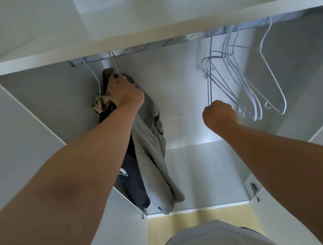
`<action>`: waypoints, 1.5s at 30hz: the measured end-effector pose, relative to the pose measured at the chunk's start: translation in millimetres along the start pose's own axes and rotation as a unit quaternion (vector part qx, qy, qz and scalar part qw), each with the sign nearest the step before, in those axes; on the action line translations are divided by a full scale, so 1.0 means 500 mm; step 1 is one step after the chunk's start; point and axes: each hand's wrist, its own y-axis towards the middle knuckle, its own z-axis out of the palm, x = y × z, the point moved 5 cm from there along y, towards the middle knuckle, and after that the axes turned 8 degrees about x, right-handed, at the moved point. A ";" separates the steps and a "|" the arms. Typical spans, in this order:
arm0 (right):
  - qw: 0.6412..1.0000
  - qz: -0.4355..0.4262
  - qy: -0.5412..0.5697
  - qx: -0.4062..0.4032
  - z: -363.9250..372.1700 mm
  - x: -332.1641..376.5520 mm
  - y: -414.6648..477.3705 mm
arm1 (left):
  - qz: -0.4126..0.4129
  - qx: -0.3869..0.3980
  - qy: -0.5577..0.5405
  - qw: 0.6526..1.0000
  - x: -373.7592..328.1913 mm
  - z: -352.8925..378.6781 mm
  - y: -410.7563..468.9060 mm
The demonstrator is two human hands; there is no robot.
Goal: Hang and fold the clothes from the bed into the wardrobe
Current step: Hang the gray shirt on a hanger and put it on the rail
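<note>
Left of centre, under the wardrobe (192,157) rail (161,44), the left hand (123,94) was clenched on the bunched top of a khaki garment (151,150). It hung down toward the lower middle of the frame, over a dark navy garment (133,184) (a small printed badge showed on it). Right of centre, the right hand (220,114) was fisted round the bottom of a thin wire hanger (209,78) reaching up to the rail. Toward the upper right, a cluster of empty hangers (239,79) dangled just beside it.
</note>
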 end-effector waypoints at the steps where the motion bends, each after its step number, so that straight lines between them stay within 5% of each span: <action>1: 1.000 -0.011 -0.019 -0.003 -0.002 0.002 0.003 | 0.019 -0.011 0.018 1.000 -0.015 0.001 -0.011; 4: 0.996 -0.062 -0.044 -0.036 -0.010 0.013 0.005 | 0.089 -0.002 0.026 0.996 -0.061 0.016 -0.027; 8: 0.987 -0.068 0.077 -0.120 -0.031 0.012 -0.007 | 0.168 0.102 -0.046 0.980 -0.116 0.071 -0.039; 18: 0.973 -0.067 0.186 -0.119 -0.046 0.033 0.003 | 0.148 0.287 -0.090 0.942 -0.177 0.178 -0.060; 22: 0.969 -0.089 0.203 -0.111 -0.046 0.037 0.003 | 0.092 0.361 -0.199 0.906 -0.219 0.185 -0.098; 28: 0.961 -0.121 0.243 -0.051 -0.017 0.017 0.005 | -0.039 0.526 -0.335 0.781 -0.260 0.215 -0.171; 37: 0.974 -0.190 0.126 -0.017 -0.040 -0.036 -0.005 | -0.079 0.437 -0.381 0.811 -0.270 0.251 -0.189; 41: 0.979 -0.131 0.030 -0.153 -0.101 -0.096 0.031 | -0.097 0.395 -0.359 0.840 -0.262 0.246 -0.176; 45: 0.982 -0.018 -0.129 -0.140 -0.149 -0.147 0.080 | -0.111 0.407 -0.344 0.838 -0.263 0.241 -0.180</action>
